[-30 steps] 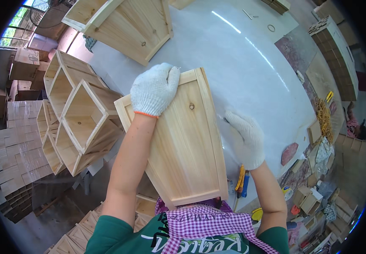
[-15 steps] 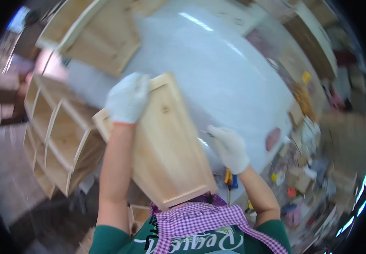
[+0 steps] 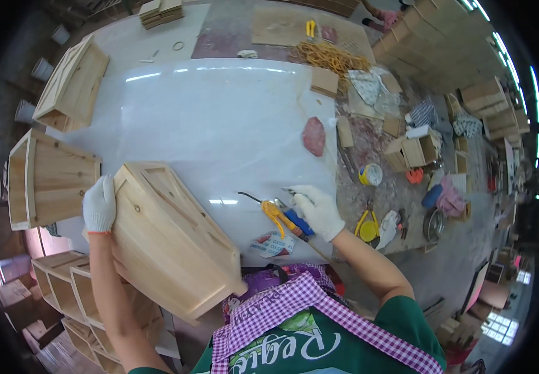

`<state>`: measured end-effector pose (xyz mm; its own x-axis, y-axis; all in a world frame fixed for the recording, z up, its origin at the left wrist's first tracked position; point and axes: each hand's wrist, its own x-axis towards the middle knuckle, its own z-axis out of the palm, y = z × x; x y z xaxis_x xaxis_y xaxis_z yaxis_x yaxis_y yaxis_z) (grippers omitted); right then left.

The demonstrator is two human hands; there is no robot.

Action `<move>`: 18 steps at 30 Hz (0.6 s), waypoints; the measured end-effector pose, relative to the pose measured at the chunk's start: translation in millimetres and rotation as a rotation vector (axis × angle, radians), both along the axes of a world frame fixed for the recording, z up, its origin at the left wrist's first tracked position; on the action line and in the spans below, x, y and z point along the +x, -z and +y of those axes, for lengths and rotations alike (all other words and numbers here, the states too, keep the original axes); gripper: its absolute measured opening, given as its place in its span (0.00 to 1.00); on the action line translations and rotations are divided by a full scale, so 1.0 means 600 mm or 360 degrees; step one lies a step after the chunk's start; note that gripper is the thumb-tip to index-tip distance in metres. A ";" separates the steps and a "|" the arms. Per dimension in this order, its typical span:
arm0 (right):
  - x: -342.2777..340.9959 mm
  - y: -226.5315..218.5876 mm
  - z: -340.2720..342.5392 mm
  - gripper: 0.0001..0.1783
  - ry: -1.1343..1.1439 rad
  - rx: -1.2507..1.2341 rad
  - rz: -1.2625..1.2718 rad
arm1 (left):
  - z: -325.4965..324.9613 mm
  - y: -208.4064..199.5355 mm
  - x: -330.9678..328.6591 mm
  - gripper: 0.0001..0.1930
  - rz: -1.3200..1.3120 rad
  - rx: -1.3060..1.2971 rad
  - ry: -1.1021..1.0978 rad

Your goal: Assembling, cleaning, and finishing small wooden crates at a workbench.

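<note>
My left hand (image 3: 99, 206), in a white knit glove, grips the far left edge of a pale wooden box (image 3: 173, 243). The box has tapered sides and lies slanted over the near left of the white-covered table (image 3: 219, 112). My right hand (image 3: 319, 212), gloved too, is closed over the table, right of the box. A small, thin, dark tool (image 3: 290, 191) pokes out between its fingertips; its kind is unclear. Just left of that hand lies an orange-yellow trigger tool (image 3: 274, 217) with a thin black nozzle, beside a blue piece (image 3: 299, 222).
Two similar wooden boxes (image 3: 64, 181) (image 3: 73, 87) stand at the left. Wooden shelf units (image 3: 85, 287) sit below them. A red sanding pad (image 3: 313, 136) lies on the table. Farther right are yellow-handled pliers (image 3: 367, 227), a tin (image 3: 370, 174), cartons (image 3: 413, 149) and coiled yellow cord (image 3: 329, 59).
My view has swung round to the right. The box has turned in my left hand, and its open inside now shows along the right. My right hand stays closed beside it.
</note>
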<state>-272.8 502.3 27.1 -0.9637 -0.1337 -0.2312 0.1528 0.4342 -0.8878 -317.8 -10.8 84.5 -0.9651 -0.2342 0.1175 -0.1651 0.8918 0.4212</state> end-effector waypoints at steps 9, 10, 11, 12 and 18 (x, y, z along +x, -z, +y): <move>0.052 0.044 0.270 0.11 0.0656 0.0875 0.0327 | 0.119 -0.026 -0.110 0.16 -0.0198 -0.0325 0.1048; 0.057 0.042 0.297 0.11 0.0758 0.0966 0.0235 | 0.130 -0.026 -0.108 0.15 -0.0228 -0.0336 0.1101; 0.060 0.040 0.323 0.11 0.0853 0.1054 0.0143 | 0.142 -0.025 -0.103 0.15 -0.0234 -0.0334 0.1119; 0.066 0.045 0.355 0.11 0.0875 0.1062 0.0130 | 0.161 -0.023 -0.099 0.15 -0.0252 -0.0351 0.1186; 0.013 0.089 0.446 0.11 0.0563 0.1467 0.0080 | 0.224 -0.019 -0.090 0.11 -0.0336 -0.0399 0.1456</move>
<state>-264.8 769.9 -26.1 -0.9249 0.3757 -0.0579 0.3784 0.8956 -0.2341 -371.8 123.5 96.1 -0.7685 0.6255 -0.1349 0.5863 0.7728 0.2431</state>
